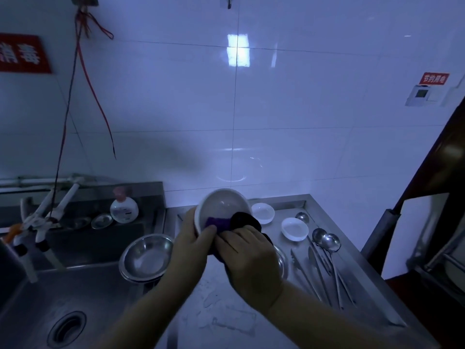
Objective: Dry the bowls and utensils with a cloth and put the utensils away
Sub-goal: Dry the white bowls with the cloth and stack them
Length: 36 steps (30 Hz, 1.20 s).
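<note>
My left hand (191, 244) grips a white bowl (221, 206) by its near rim and holds it tilted above the steel counter (327, 285). My right hand (251, 263) grips a dark purple cloth (239, 222) and presses it into the bowl's lower rim. Two small white dishes (263, 212) (294, 229) sit on the counter to the right. Steel ladles (327, 241), a spoon (302, 217) and tongs (304, 270) lie along the counter's right side.
Stacked steel bowls (146, 258) rest at the sink's right edge. The sink (75, 293) with its drain (66, 328) lies to the left, with a faucet (45, 217), a soap bottle (124, 209) and a small steel dish (102, 221) behind it. A tiled wall stands behind.
</note>
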### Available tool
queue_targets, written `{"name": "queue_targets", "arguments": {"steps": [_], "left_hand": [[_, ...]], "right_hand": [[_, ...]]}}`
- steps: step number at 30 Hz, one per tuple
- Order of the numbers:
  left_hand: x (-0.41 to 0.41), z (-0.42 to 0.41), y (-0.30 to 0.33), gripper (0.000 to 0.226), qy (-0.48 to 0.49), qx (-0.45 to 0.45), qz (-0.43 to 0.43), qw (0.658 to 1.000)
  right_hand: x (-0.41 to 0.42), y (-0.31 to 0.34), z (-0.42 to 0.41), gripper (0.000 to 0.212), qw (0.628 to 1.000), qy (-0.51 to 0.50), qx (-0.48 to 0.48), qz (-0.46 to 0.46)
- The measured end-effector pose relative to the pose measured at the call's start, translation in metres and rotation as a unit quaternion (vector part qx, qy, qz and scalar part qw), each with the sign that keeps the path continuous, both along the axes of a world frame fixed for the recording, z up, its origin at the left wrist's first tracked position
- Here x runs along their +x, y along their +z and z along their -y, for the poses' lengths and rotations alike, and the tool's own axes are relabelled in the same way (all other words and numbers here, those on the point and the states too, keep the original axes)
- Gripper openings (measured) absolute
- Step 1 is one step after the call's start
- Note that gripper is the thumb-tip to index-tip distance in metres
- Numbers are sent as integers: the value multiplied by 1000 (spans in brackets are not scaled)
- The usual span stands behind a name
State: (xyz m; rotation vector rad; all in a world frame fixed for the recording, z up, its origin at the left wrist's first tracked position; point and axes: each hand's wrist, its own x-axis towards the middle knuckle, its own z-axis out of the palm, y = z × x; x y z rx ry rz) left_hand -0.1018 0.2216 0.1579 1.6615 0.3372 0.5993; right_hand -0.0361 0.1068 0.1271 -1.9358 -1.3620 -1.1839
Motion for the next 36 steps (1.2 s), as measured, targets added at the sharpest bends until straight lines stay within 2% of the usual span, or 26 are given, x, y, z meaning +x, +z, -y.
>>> {"name": "queue_targets", "arguments": {"steps": [4, 9, 11, 14, 18, 21, 24, 26, 28, 30, 32, 34, 36], "left_hand": [[-3, 6, -3, 32, 7, 6, 25, 1000], [-9, -4, -2, 29, -52, 57, 16, 997], [-10, -8, -2, 41, -62, 78, 0, 995], [-8, -8, 0, 40, -47, 70, 6, 996], [-3, -5, -2, 20, -19, 53, 10, 998], [-2, -6, -3, 28, -39, 86, -14, 995], [-1, -14, 4, 26, -107, 136, -81, 982], [-1, -19, 15, 31, -161, 135, -145, 967], [1, -22, 21, 43, -182, 102, -170, 963], [1, -19, 18, 37, -157, 44, -139, 977], [-1, -4, 8, 37, -112, -5, -79, 991], [-1, 14, -5, 36, -47, -15, -26, 998], [0, 24, -13, 32, 11, -7, 4, 1000]], "right_hand": [[-10, -11, 2, 17, 999, -7, 12, -31], [8, -11, 13, 27, 986, 97, -136, -27], [9, -11, 15, 31, 980, 112, -165, -26], [0, -15, 17, 30, 991, 69, -113, 1], [-16, -22, 10, 18, 997, 69, -24, 0], [-14, -25, 15, 18, 994, 106, -36, -15], [7, -22, 30, 16, 976, 178, -118, 43], [20, -16, 38, 13, 959, 210, -170, 85], [25, -14, 41, 11, 955, 207, -186, 100], [21, -15, 38, 10, 974, 148, -146, 90], [10, -12, 31, 11, 995, 82, -52, 32], [-3, -7, 19, 11, 997, 48, 34, -43], [-18, -9, 10, 14, 991, 40, 73, -109]]}}
